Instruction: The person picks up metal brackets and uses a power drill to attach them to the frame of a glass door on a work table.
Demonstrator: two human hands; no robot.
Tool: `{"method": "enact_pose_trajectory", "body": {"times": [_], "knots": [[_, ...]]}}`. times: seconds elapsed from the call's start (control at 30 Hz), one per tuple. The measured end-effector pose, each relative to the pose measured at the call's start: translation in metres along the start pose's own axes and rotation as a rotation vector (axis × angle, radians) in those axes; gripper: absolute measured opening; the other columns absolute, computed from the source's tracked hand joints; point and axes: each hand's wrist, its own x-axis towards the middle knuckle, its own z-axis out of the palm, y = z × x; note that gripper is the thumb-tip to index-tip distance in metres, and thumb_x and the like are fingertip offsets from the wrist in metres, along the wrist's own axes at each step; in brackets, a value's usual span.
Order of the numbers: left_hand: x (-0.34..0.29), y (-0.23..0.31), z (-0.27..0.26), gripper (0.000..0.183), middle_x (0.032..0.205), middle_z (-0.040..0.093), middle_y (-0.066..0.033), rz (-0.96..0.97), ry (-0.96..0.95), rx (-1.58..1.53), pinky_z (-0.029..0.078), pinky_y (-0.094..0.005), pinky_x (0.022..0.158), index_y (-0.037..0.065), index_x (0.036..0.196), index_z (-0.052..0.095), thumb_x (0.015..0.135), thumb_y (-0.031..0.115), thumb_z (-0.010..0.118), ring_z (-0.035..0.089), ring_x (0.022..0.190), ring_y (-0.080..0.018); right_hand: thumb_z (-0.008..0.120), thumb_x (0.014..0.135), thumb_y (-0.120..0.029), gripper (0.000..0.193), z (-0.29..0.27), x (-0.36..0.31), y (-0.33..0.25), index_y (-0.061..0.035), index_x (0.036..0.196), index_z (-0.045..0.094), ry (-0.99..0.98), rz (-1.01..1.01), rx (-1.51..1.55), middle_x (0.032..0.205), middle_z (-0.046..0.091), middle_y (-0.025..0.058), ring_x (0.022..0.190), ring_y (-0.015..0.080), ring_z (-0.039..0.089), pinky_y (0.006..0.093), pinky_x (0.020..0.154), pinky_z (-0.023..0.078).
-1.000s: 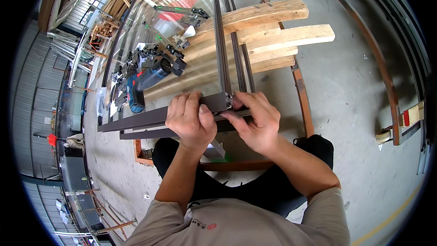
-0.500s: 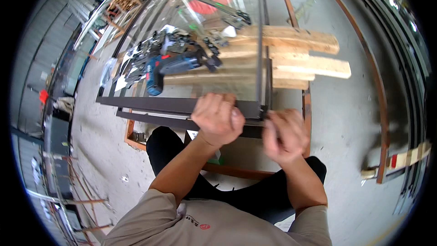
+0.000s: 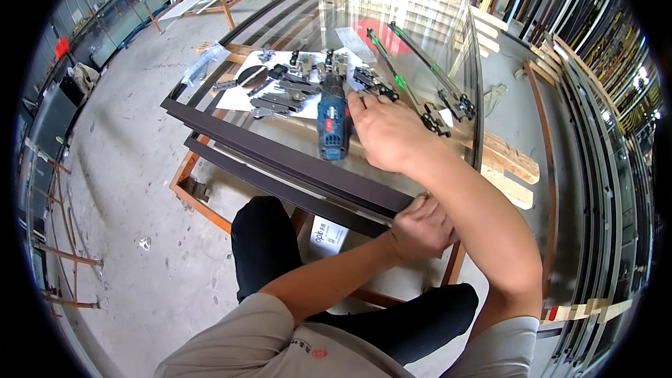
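Note:
A dark-framed glass panel lies flat in front of me. At its near right corner my left hand is closed with the fingers curled; what they hold is hidden, partly behind my right forearm. My right arm crosses above it. Over the glass, my right hand is closed around the handle side of a blue cordless drill, whose handle is mostly covered by the hand. The drill's chuck points away from me. Just beyond it lie several dark metal hardware pieces on white paper.
Long metal strips with green parts rest on the glass at the right. Wooden boards and a rusty steel stand show under the panel. A white box sits below the near rail. Dark profiles line the right side.
My right hand has left the frame corner and reached forward to the drill, which has turned so its chuck points away. My left hand has moved right to the corner. The view has swung.

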Motion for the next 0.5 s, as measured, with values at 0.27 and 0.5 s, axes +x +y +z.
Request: {"method": "enact_pose_trajectory", "body": {"times": [0.27,0.5], "knots": [[-0.003,-0.004,0.004,0.027,0.097,0.067,-0.0157,0.042,0.106,-0.089,0.055,-0.0448,0.089,0.003,0.094,0.072,0.083,0.028,0.07,0.067,0.094,-0.0342,0.072,0.077,-0.002,0.089,-0.01,0.012,-0.016,0.0036,0.154,0.029,-0.069,0.009,0.028,0.12,0.059,0.0296,0.112,0.042,0.062,0.0448,0.098,0.052],[0.033,0.006,-0.031,0.015,0.07,0.058,-0.0088,0.059,-0.026,0.144,0.044,-0.035,0.056,0.003,0.075,0.064,0.073,0.018,0.067,0.058,0.063,-0.0229,0.07,0.077,-0.003,0.08,-0.058,-0.149,0.036,0.0002,0.15,0.04,0.732,0.101,0.877,0.123,0.064,0.0245,0.096,0.0288,0.067,0.04,0.083,0.056]]}}
